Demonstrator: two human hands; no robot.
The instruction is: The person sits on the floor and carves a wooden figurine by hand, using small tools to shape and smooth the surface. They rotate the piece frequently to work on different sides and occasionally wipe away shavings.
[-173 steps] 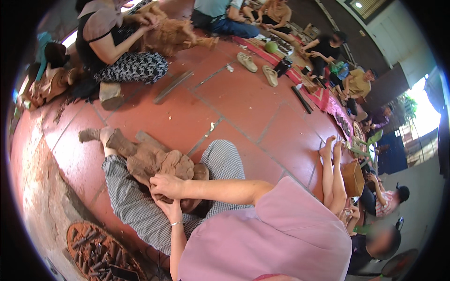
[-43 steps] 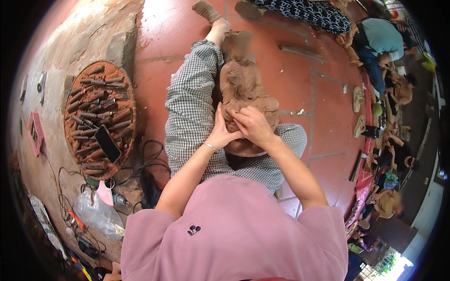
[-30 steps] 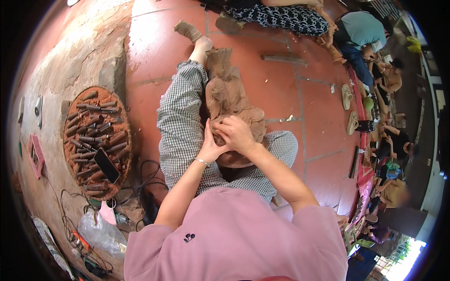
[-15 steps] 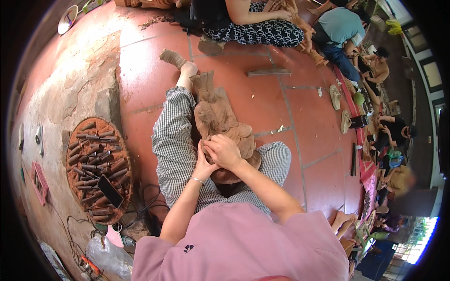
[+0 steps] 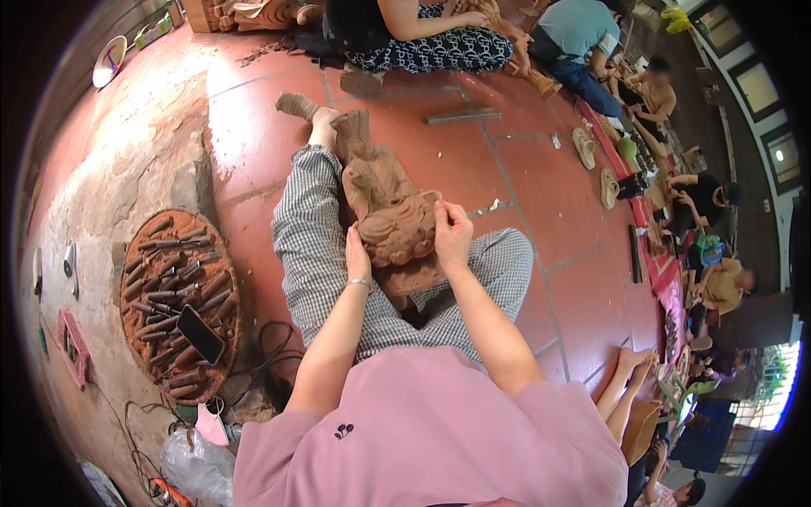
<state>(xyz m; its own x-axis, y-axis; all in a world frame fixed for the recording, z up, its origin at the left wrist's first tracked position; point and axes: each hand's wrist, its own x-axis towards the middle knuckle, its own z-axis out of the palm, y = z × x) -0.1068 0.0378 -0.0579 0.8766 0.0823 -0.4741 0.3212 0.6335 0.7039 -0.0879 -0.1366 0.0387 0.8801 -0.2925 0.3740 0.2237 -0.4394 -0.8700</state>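
A brown carved wooden statue (image 5: 393, 198) with a rounded, lobed base lies tilted between my bent legs, its narrow end pointing away from me. Along the left side of that base, my left hand (image 5: 358, 255) presses with its fingers held together and steadies it. On the opposite side, my right hand (image 5: 454, 232) has its fingers curled in, thumb and fingertips pinched at the statue's edge. Whether a small thing is also in that pinch cannot be made out. Under the base is a reddish-brown block (image 5: 410, 277).
At left, a round tray (image 5: 232, 372) of reddish sawdust holds many chisels, with a phone (image 5: 200, 335) on top. Cables and a plastic bag (image 5: 196, 456) lie nearer me. A wooden strip (image 5: 463, 116) and sandals (image 5: 584, 148) lie on the tiles; other people sit ahead and right.
My hands were together at the statue's near left side. They have parted: the right hand has moved to its right side, the left stays at its left. The base now shows more fully.
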